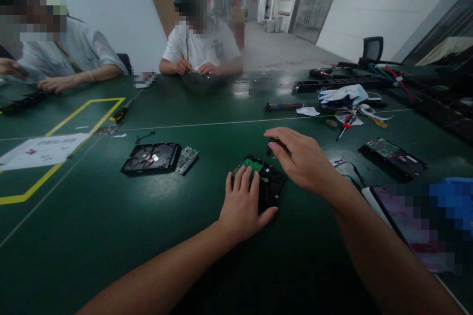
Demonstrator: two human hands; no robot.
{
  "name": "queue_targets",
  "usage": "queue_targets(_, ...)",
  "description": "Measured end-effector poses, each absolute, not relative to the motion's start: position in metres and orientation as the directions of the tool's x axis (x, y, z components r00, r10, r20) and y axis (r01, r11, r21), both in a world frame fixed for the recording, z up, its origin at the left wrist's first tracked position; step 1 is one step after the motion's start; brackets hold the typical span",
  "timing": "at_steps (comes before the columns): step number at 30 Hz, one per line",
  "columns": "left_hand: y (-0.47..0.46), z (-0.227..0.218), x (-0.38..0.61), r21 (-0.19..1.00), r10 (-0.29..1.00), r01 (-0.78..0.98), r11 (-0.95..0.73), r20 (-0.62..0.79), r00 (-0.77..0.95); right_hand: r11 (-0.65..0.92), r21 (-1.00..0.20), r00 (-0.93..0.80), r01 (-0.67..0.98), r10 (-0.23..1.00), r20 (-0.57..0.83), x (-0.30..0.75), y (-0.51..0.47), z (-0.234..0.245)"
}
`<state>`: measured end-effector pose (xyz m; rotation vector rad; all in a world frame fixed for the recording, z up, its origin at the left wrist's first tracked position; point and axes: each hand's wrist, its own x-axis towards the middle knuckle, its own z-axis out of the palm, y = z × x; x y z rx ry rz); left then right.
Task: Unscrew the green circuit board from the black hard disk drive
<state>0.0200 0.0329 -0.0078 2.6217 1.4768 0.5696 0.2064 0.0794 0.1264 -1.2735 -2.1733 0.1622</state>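
Observation:
A black hard drive [272, 183] with a green circuit board [253, 163] on top lies on the green table [92, 236] in front of me. My left hand [242, 204] rests flat on its near side, fingers stretched over the board and holding it down. My right hand [301, 157] is closed around a small screwdriver [269, 149], its tip pointing down onto the drive's far edge.
Another opened hard drive [151, 157] with a loose board [187, 159] lies to the left, a third drive [392, 156] to the right. Tools, gloves [343, 94] and a red screwdriver [346, 125] lie at the back right. Two other people work at the far left and far side.

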Motion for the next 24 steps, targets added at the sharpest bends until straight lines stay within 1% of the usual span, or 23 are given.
queue_targets(4,0.0328,-0.0071,0.0203,0.246,0.841,0.811,-0.531,0.271,0.468,0.570,-0.395,-0.383,0.720,0.802,0.459,0.2048,0.0791,0.1280)
queue_targets(8,0.0331,-0.0076,0.0203,0.251,0.839,0.807,-0.534,0.272,0.471,0.530,-0.384,-0.324,0.756,0.813,0.485,0.2055,0.0798,0.1294)
queue_targets(14,0.0329,-0.0074,0.0198,0.255,0.842,0.809,-0.530,0.275,0.465,0.508,-0.401,-0.306,0.763,0.829,0.467,0.2074,0.0800,0.1292)
queue_targets(19,0.0324,-0.0080,0.0192,0.257,0.842,0.809,-0.529,0.278,0.463,0.481,-0.368,-0.298,0.796,0.840,0.454,0.2059,0.0779,0.1303)
queue_targets(24,0.0323,-0.0071,0.0198,0.246,0.841,0.811,-0.531,0.273,0.468,0.498,-0.345,-0.302,0.796,0.820,0.486,0.2071,0.0781,0.1311)
